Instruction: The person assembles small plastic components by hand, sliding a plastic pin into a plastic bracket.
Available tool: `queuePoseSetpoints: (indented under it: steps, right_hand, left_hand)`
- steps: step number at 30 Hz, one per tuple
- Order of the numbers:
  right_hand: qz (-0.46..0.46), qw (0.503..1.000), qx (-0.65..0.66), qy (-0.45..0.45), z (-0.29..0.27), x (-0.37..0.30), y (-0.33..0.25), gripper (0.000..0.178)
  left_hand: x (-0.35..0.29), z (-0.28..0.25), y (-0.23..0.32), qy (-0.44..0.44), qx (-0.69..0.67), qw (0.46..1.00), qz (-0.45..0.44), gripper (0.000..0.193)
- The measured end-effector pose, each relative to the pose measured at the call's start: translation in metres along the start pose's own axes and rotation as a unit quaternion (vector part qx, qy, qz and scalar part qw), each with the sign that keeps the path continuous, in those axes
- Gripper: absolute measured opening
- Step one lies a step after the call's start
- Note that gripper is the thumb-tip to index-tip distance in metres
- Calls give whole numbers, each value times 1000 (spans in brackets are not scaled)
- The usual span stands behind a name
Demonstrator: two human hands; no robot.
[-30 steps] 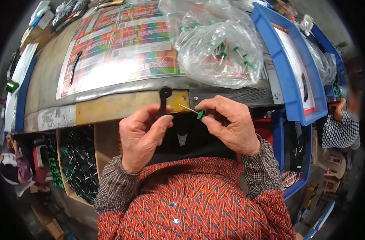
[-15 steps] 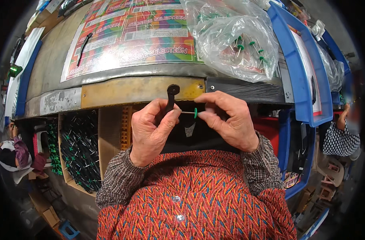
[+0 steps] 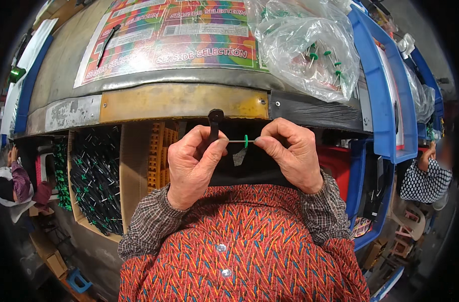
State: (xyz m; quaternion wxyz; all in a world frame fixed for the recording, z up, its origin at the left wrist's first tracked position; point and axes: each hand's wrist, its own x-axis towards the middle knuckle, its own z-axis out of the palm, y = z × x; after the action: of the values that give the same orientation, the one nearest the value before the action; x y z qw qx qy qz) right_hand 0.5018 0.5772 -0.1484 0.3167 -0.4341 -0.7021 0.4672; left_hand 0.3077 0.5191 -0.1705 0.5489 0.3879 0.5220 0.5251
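Observation:
My left hand (image 3: 185,168) is closed around a black, strap-like piece (image 3: 215,124) whose rounded end with a hole stands up above the fingers. From its fingertips a thin metal pin (image 3: 237,141) runs level to the right, through a small green disc (image 3: 246,141). At the far end of that pin, my right hand (image 3: 296,157) pinches with thumb and forefinger, a little apart from the disc. Both hands are in front of the table's near edge, above my lap. Fingers hide the lower part of the black piece.
A clear plastic bag (image 3: 290,50) of green-headed pins lies on the table (image 3: 53,83). Another black piece (image 3: 107,46) rests on a printed sheet (image 3: 204,58). Below left, a cardboard box (image 3: 138,176) holds many black-and-green pieces. Blue trays (image 3: 380,85) stand right; people work at both sides.
My right fingertips have closed on the pin's end beyond the green disc, after being looser and nearer the disc. The left hand keeps its hold. The view has shifted slightly.

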Motion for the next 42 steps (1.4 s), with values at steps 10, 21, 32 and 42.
queuePoseSetpoints:
  steps: [10, 21, 32, 42]
  right_hand:
    - [84, 989, 119, -24, 6, -3, -4, 12]
    - [-5, 1000, -23, -13, 9, -5, 4, 12]
    - [58, 994, 88, -35, 9, -6, 3, 5]
    - [-57, 996, -61, -42, 14, -3, 3, 21]
  left_hand:
    - [-3, -3, -5, -10, -10, 1000, -5, 8]
    - [-4, -3, -8, -6, -2, 1000, 0, 8]
    - [-4, -4, -11, -13, 11, 1000, 2, 8]
    - [-4, -6, -17, -40, 33, 998, 29, 8]
